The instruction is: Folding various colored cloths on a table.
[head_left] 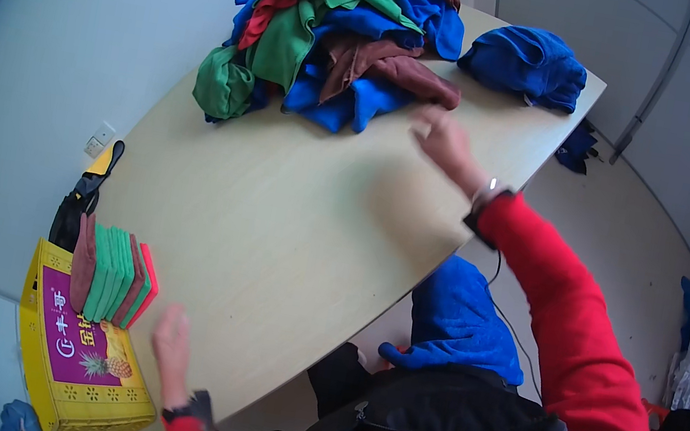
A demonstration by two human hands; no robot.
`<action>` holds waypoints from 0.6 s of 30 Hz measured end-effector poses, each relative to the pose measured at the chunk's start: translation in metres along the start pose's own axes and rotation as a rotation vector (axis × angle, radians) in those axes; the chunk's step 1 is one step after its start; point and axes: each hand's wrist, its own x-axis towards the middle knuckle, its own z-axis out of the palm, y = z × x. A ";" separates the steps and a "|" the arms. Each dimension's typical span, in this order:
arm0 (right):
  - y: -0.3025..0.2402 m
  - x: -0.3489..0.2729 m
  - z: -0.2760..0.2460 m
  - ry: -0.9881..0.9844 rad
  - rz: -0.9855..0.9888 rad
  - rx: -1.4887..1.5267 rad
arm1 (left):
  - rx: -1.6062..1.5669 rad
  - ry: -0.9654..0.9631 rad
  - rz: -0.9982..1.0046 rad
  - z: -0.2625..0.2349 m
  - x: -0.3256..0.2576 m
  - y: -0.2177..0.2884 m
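Note:
My left hand is over the near left of the table, beside a row of folded cloths in green, brown and red. It holds nothing, and its fingers look stretched out. My right hand is over the far right part of the table, near the edge of a large heap of loose cloths. A brown cloth from that heap is nearest to its fingers. The right hand is slightly blurred, empty, with its fingers bent and apart. A blue cloth lies across my lap.
A yellow and purple cardboard box is by the folded cloths, with a black strapped item behind it. A bundled blue cloth sits at the table's far right corner. A cable hangs beside my lap.

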 end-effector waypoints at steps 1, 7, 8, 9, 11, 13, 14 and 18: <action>0.031 0.023 -0.010 0.064 0.072 -0.196 | 0.016 -0.070 -0.005 0.014 -0.016 0.013; 0.100 0.054 0.006 -0.028 0.289 -0.527 | -0.031 -0.062 -0.060 0.060 -0.075 0.064; 0.105 0.054 0.010 -0.072 0.257 -0.499 | -0.038 -0.021 -0.026 0.064 -0.075 0.065; 0.104 0.052 0.015 -0.120 0.226 -0.466 | -0.037 -0.019 -0.028 0.064 -0.074 0.067; 0.092 0.045 0.026 -0.269 0.152 -0.423 | -0.050 -0.033 -0.026 0.064 -0.067 0.071; 0.051 0.028 0.042 -0.360 0.034 -0.335 | -0.047 -0.042 -0.039 0.064 -0.065 0.074; 0.025 0.016 0.046 -0.344 -0.037 -0.261 | -0.057 -0.058 -0.044 0.066 -0.064 0.074; -0.076 -0.032 0.042 -0.691 -0.096 -0.099 | -0.122 -0.104 0.024 0.087 -0.050 0.105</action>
